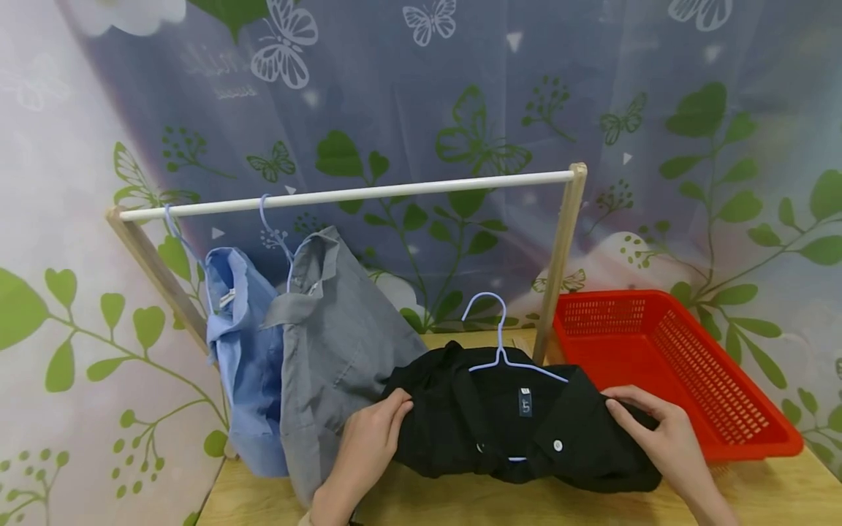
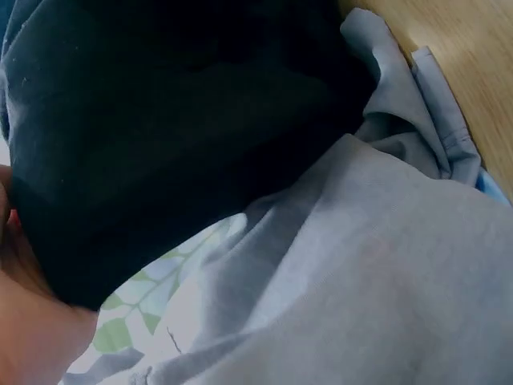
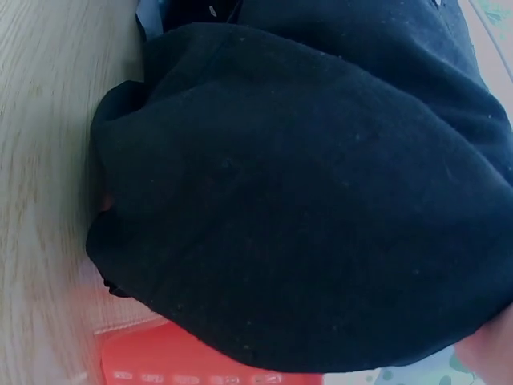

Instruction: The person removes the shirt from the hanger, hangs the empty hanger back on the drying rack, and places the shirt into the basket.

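A black shirt (image 1: 441,424) with a collar, a neck label and a white button hangs on a pale lilac hanger (image 1: 502,336) whose hook points up, free of the rail. My left hand (image 1: 371,438) pinches the shirt at its left shoulder side, thumb and fingers on the cloth. On the other shoulder side, my right hand (image 1: 664,431) pinches the fabric. The left wrist view has the black cloth beside a grey shirt (image 2: 385,265). In the right wrist view, the draped black sleeve (image 3: 304,200) covers most of the picture.
A white rail (image 1: 408,190) on wooden posts stands behind. On its left part hang a blue shirt (image 1: 246,380) and the grey shirt on lilac hangers. A red plastic basket (image 1: 717,358) sits at the right on the wooden table (image 1: 460,504). Behind is a patterned curtain (image 1: 395,88).
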{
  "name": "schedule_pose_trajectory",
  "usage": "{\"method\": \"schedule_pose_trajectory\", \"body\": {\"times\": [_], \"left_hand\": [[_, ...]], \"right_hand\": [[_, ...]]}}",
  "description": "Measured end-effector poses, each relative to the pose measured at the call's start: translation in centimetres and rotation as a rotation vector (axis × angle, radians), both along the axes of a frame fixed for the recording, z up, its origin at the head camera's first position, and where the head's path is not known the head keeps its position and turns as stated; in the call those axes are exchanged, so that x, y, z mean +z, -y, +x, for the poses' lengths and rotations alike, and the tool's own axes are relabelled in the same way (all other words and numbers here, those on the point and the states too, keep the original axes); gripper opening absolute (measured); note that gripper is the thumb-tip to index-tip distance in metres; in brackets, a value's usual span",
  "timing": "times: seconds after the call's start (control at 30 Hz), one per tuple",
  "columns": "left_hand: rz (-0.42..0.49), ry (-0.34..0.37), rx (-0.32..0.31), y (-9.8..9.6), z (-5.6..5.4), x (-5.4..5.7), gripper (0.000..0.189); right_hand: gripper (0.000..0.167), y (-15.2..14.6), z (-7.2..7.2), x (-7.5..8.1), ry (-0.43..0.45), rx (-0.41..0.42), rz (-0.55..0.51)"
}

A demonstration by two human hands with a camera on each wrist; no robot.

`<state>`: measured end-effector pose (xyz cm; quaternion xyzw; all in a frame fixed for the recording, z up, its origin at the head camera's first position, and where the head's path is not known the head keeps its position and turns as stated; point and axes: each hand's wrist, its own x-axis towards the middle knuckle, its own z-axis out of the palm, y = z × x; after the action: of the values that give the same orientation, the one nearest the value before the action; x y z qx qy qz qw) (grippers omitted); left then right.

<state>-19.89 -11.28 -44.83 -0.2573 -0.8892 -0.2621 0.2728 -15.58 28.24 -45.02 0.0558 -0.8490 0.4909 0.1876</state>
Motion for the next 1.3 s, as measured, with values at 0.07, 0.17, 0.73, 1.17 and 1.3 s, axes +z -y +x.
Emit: {"method": "schedule_pose_trajectory", "body": {"times": [0.07,0.17,0.73,1.17,1.3], "left_hand": [[-0.021,-0.007,-0.005,-0.3,-0.1,0.1,0.007],[-0.022,-0.024,-0.024,-0.9,-0.3,0.2,0.006],[0.075,-0.025,-0.106,-3.3,-1.5,1.1,0.008],[0.142,-0.080,-0.110,-0.8,-2.2,2.0,0.013],[0.145,-0.052,-0.102,-1.3,-1.9,2.0,0.010]], "right_hand": [[0.016,0.2,0.0,0.1,-0.009,-0.003,0.005],[0.015,0.7,0.0,0.3,-0.020,-0.005,0.011],[0.016,2.6,-0.4,0.7,-0.125,-0.017,0.074],[0.020,0.7,-0.3,0.6,-0.183,-0.105,0.132],[0.021,1.5,0.1,1.5,-0.163,-0.207,0.232]]}}
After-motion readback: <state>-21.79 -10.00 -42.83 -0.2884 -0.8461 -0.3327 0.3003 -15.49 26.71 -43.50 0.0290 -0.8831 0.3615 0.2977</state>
